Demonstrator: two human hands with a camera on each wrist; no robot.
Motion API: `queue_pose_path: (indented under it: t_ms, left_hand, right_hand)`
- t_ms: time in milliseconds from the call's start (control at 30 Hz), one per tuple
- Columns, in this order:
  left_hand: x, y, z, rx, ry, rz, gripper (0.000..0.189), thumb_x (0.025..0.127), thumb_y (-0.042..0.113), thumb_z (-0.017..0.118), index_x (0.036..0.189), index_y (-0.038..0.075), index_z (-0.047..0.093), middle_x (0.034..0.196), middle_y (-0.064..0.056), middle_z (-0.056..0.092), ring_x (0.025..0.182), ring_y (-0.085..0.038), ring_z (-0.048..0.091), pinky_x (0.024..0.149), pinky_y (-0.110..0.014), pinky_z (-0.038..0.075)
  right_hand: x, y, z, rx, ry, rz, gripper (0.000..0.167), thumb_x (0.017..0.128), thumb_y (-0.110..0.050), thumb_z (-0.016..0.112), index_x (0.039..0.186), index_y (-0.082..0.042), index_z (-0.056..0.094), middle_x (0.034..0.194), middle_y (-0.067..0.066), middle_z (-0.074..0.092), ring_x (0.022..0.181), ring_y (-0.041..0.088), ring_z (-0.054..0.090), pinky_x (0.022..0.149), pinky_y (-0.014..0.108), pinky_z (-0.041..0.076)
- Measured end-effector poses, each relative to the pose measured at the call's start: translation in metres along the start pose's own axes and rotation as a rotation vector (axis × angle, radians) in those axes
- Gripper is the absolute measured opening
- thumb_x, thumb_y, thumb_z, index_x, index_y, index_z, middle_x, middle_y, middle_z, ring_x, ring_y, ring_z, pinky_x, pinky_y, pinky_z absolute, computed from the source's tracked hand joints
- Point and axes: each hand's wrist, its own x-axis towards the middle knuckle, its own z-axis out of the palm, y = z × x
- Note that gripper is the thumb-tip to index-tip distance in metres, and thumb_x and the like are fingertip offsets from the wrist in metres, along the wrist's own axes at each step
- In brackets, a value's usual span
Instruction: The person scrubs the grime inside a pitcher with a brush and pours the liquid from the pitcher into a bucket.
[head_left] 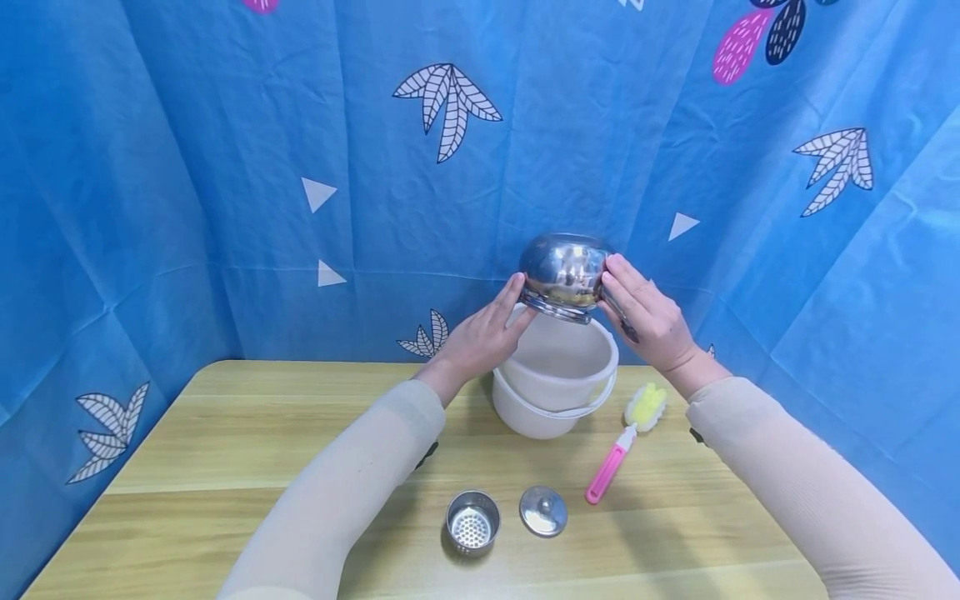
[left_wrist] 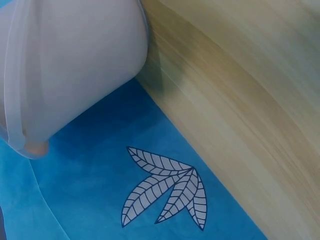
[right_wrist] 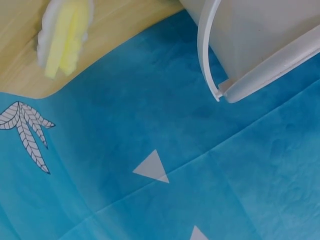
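A shiny steel teapot [head_left: 566, 271] is tipped mouth-down above the white bucket [head_left: 540, 414], which stands near the table's back edge. My left hand [head_left: 483, 333] holds the pot by its left side, fingers and thumb at the rim. On the other side my right hand [head_left: 651, 321] grips it, with a dark curved part of the pot showing below the fingers. Close to me on the table are a steel strainer basket [head_left: 473, 522] with a perforated bottom and a round steel lid [head_left: 543, 511]. Both wrist views miss the hands and the pot.
Right of the bucket lies a brush with a pink handle [head_left: 608, 473] and a yellow-and-white sponge head [head_left: 646, 407]. The bucket's handle [right_wrist: 204, 45] hangs down its side. A blue patterned curtain [head_left: 450, 208] rises behind the wooden table [head_left: 247, 442].
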Motion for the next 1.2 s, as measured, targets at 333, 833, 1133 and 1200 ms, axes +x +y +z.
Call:
queue_pose_path:
  t_ms: [333,833,1133,1200]
  left_hand:
    - [-0.003,-0.001,0.002,-0.013,-0.008,0.011,0.058,0.099,0.004,0.054,0.15,0.009,0.027,0.162,-0.028,0.012,0.152,-0.035,0.012,0.108,-0.039,0.045]
    - [-0.001,-0.003,0.003,-0.053,-0.053,-0.01,0.063,0.101,0.005,0.049,0.153,0.011,0.013,0.164,-0.026,0.005,0.153,-0.032,0.005,0.113,-0.04,0.038]
    - [-0.004,-0.003,0.003,-0.046,-0.047,-0.024,0.056,0.1,0.015,0.057,0.15,0.011,0.031,0.164,-0.023,0.011,0.153,-0.03,0.011,0.11,-0.038,0.042]
    - [-0.004,-0.003,0.002,-0.048,-0.059,-0.027,0.055,0.101,0.016,0.056,0.15,0.011,0.033,0.164,-0.023,0.011,0.153,-0.03,0.01,0.111,-0.037,0.042]
  right_hand:
    - [-0.019,-0.011,0.007,0.059,-0.029,0.196,0.039,0.102,-0.023,0.062,0.126,0.007,0.064,0.131,0.023,0.063,0.122,0.036,0.06,0.108,0.032,0.045]
    - [-0.024,-0.022,0.008,0.098,-0.142,0.474,0.053,0.081,0.007,0.076,0.132,0.001,0.063,0.137,0.016,0.06,0.12,0.037,0.062,0.106,0.029,0.046]
    - [-0.026,-0.027,0.008,0.131,-0.197,0.574,0.054,0.085,0.006,0.075,0.137,-0.002,0.06,0.141,0.01,0.058,0.123,0.034,0.06,0.105,0.035,0.048]
    - [-0.026,-0.028,0.008,0.14,-0.203,0.606,0.053,0.086,0.005,0.075,0.136,-0.003,0.061,0.141,0.01,0.058,0.123,0.033,0.06,0.105,0.035,0.048]
